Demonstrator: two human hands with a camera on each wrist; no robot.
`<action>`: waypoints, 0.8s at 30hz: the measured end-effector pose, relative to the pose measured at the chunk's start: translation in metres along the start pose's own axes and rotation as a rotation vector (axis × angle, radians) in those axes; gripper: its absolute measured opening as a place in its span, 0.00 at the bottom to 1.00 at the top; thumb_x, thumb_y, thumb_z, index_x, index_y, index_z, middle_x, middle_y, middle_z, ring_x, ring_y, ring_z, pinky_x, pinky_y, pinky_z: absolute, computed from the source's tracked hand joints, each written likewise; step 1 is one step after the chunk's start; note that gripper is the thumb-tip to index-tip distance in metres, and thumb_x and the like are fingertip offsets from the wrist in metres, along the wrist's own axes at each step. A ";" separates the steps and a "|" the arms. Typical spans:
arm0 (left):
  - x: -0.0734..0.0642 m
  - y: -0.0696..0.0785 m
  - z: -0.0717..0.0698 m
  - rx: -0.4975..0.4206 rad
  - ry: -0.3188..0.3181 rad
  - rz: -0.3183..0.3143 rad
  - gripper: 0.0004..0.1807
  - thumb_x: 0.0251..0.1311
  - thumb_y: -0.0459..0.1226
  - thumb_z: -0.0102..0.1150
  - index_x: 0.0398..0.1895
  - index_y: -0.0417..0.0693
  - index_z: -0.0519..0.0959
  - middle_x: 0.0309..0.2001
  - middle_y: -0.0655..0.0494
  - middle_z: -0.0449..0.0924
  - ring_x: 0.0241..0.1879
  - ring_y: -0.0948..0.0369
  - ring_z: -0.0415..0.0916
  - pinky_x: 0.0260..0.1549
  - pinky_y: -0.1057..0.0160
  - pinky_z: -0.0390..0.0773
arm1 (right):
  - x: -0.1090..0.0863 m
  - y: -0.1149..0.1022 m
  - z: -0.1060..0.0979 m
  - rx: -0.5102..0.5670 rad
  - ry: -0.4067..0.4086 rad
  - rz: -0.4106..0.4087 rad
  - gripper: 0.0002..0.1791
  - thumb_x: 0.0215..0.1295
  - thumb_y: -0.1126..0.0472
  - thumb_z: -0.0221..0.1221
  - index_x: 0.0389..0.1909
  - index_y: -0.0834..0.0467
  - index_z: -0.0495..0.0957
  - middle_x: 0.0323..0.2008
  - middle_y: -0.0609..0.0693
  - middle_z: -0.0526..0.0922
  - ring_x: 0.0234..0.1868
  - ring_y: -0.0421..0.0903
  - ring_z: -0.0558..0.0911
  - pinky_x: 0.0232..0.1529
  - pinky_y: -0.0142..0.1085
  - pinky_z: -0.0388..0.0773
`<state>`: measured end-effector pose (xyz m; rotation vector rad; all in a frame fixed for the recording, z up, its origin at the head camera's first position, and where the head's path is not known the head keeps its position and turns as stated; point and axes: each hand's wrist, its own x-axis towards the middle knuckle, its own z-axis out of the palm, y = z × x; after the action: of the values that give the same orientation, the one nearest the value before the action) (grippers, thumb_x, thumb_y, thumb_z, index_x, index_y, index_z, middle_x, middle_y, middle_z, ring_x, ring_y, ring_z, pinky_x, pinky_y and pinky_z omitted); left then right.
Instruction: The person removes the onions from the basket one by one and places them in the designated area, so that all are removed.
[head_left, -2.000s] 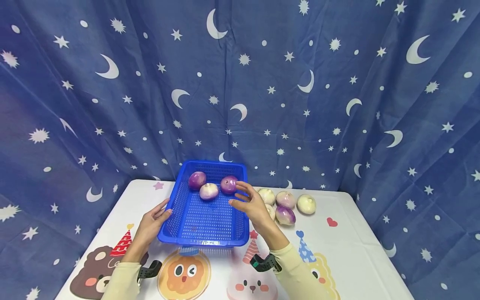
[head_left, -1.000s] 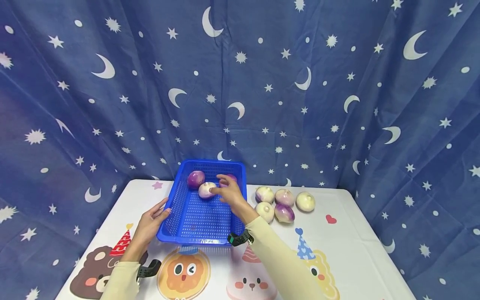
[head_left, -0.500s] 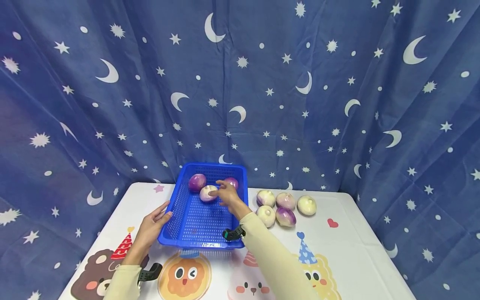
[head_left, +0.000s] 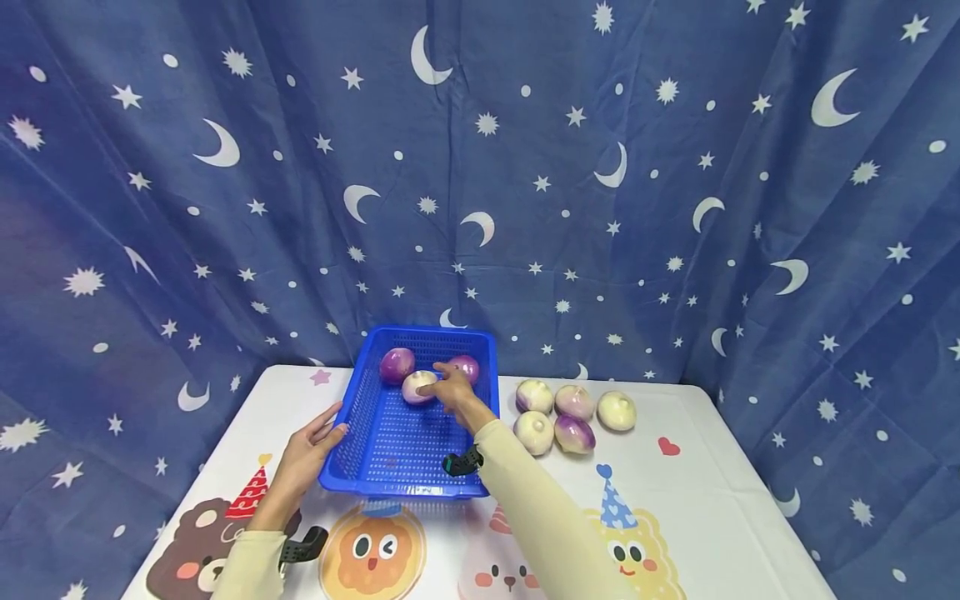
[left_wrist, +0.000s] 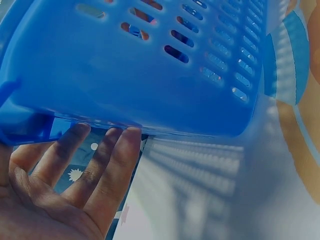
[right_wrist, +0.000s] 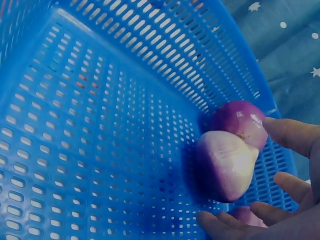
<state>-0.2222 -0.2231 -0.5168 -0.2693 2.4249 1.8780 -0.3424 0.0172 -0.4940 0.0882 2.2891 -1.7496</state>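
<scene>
A blue perforated basket [head_left: 405,450] stands on the table, holding a purple onion [head_left: 394,364] at back left, another purple onion [head_left: 468,367] at back right and a paler white-purple onion [head_left: 414,386] between them. My left hand [head_left: 303,454] is at the basket's left side; in the left wrist view its fingers [left_wrist: 112,175] are extended, tips touching the outer wall. My right hand [head_left: 456,395] reaches inside, spread over the onions. In the right wrist view its thumb [right_wrist: 290,132] is beside a purple onion and other fingers are near the pale onion [right_wrist: 230,165], not wrapped round it.
Several more white and purple onions [head_left: 574,434] lie on the table to the basket's right. The white tablecloth [head_left: 720,500] carries cartoon prints. Close behind the table hangs a dark blue curtain [head_left: 525,208] with moons and stars.
My right hand has moved left from the basket's right rim to over the onions inside, staying nearly still in the last half second. The left hand keeps its place at the basket's side.
</scene>
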 end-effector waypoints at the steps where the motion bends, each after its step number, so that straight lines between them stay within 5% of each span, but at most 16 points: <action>1: 0.000 0.000 0.000 0.001 0.000 0.000 0.34 0.70 0.49 0.54 0.76 0.57 0.58 0.72 0.40 0.60 0.71 0.43 0.61 0.70 0.42 0.60 | 0.002 0.000 0.001 -0.003 -0.004 0.002 0.42 0.53 0.64 0.69 0.71 0.56 0.66 0.70 0.63 0.66 0.65 0.61 0.72 0.55 0.60 0.76; 5: 0.000 -0.001 0.000 0.003 -0.001 -0.004 0.35 0.69 0.51 0.55 0.76 0.58 0.58 0.72 0.40 0.60 0.72 0.42 0.60 0.70 0.41 0.59 | 0.006 0.002 0.004 -0.008 -0.020 0.015 0.43 0.53 0.64 0.69 0.72 0.55 0.64 0.71 0.63 0.64 0.67 0.62 0.70 0.56 0.64 0.73; 8: 0.000 -0.001 0.000 0.002 0.004 -0.002 0.35 0.69 0.51 0.55 0.76 0.58 0.59 0.72 0.40 0.60 0.72 0.43 0.61 0.70 0.42 0.60 | 0.010 0.002 0.008 -0.032 -0.012 0.008 0.43 0.51 0.65 0.70 0.71 0.55 0.65 0.69 0.62 0.68 0.56 0.55 0.78 0.47 0.51 0.80; 11: 0.001 0.001 0.001 0.003 0.010 0.000 0.34 0.69 0.50 0.55 0.76 0.58 0.59 0.72 0.40 0.61 0.72 0.43 0.61 0.70 0.42 0.60 | 0.015 0.003 0.010 -0.073 -0.005 -0.009 0.44 0.50 0.66 0.71 0.71 0.54 0.66 0.64 0.61 0.73 0.45 0.49 0.77 0.36 0.38 0.75; 18: 0.001 0.002 0.002 0.003 0.013 -0.001 0.34 0.69 0.51 0.54 0.76 0.59 0.59 0.72 0.40 0.61 0.71 0.43 0.62 0.70 0.42 0.61 | 0.020 0.005 0.011 -0.161 -0.001 -0.061 0.43 0.50 0.64 0.71 0.70 0.54 0.67 0.65 0.63 0.72 0.63 0.58 0.74 0.65 0.50 0.71; 24: 0.001 0.000 0.002 0.003 0.014 -0.006 0.34 0.69 0.51 0.54 0.76 0.59 0.59 0.72 0.41 0.61 0.71 0.44 0.63 0.70 0.44 0.62 | 0.020 0.007 0.014 -0.274 0.036 -0.110 0.31 0.48 0.65 0.72 0.57 0.57 0.78 0.54 0.61 0.81 0.53 0.55 0.79 0.58 0.45 0.75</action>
<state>-0.2231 -0.2217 -0.5175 -0.2897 2.4327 1.8761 -0.3582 0.0038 -0.5085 -0.0595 2.5790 -1.4744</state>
